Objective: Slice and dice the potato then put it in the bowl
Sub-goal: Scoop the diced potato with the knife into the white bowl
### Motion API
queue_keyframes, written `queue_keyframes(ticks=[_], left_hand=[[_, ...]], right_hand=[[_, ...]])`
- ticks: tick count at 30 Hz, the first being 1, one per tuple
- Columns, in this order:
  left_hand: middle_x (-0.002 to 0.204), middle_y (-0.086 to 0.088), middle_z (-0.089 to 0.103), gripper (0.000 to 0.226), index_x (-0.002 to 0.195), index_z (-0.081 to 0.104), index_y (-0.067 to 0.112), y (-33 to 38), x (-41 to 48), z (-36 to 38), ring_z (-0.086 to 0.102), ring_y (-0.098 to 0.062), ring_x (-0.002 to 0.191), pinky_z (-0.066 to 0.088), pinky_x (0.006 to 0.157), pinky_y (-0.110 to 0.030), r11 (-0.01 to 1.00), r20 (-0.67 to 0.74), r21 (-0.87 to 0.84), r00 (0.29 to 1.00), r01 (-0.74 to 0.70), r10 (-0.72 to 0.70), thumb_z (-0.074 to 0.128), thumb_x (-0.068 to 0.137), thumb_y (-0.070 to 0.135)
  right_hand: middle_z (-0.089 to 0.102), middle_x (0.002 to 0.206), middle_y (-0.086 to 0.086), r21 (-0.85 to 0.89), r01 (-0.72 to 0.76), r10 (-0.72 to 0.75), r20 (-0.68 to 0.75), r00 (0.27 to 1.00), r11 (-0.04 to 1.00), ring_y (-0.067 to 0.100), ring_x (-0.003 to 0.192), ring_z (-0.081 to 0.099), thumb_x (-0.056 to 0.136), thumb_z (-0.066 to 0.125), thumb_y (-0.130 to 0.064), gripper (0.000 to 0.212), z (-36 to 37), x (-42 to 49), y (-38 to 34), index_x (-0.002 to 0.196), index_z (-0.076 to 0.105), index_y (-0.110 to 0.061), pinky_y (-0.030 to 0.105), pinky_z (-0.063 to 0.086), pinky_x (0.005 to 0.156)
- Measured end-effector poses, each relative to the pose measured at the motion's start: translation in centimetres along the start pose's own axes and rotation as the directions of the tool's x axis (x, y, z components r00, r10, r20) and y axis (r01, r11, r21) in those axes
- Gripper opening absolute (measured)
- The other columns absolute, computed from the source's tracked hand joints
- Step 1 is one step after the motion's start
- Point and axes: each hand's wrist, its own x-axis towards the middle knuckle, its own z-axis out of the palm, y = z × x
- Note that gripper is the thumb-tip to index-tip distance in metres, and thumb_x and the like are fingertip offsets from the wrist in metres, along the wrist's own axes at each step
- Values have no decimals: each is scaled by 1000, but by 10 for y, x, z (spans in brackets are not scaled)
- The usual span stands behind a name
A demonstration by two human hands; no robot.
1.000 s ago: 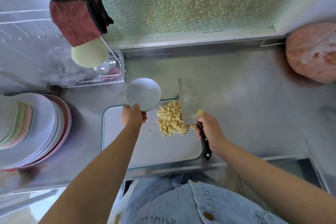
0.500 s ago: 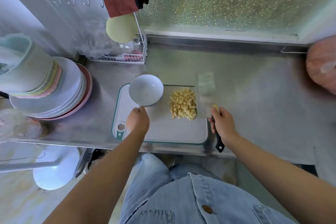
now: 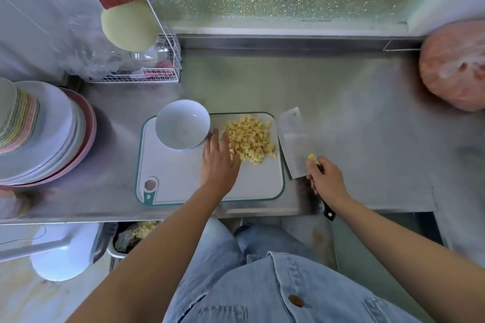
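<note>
A heap of diced yellow potato (image 3: 250,139) lies on the far right part of the white cutting board (image 3: 183,181). An empty white bowl (image 3: 182,124) stands on the board's far left corner. My left hand (image 3: 219,162) lies between bowl and heap with straight fingers, its fingertips at the left edge of the dice. My right hand (image 3: 326,181) grips the black handle of a cleaver (image 3: 294,143), whose blade lies flat on the steel counter just right of the board.
A stack of plates and bowls (image 3: 39,131) fills the counter's left. A wire rack (image 3: 147,65) with a cloth and a sponge stands at the back left. A pink bag (image 3: 456,65) sits at the far right. A bin with peelings (image 3: 133,236) is under the counter edge.
My left hand let go of the bowl, which now stands on the board, and moved right to the diced potato. The cleaver moved off the board to the counter on its right.
</note>
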Motion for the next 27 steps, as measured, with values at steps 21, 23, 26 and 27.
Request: queue_keyframes(ticks=[21,23,26,27], left_hand=[[162,-9,3,67,155,7,15,2,8,9,1,-24,148,5,119,-38,993,61,80,994,89,-94,29,101,48],[162,-8,3,67,155,7,16,2,8,9,2,-25,148,6,119,-39,992,65,89,993,88,-94,29,101,48],[162,-8,3,66,155,7,17,2,8,8,2,-25,148,6,119,-39,992,70,87,992,95,-101,29,101,48],[162,-7,3,66,155,6,17,2,8,8,2,-25,148,6,119,-39,991,72,88,992,98,-104,29,101,48]], right_hand=[[57,57,11,-133,138,-117,159,980,981,15,43,43,97,51,-31,44,20,23,-7,71,43,3,36,40,51],[56,55,6,-109,122,-102,174,979,986,12,40,43,96,52,-31,43,21,24,-9,72,44,3,32,38,49],[55,55,3,-100,125,-100,225,969,987,8,38,43,96,52,-29,40,20,22,-10,71,45,2,30,36,50],[55,54,2,-105,136,-106,250,963,985,7,39,43,96,52,-27,39,19,20,-10,70,46,1,29,36,50]])
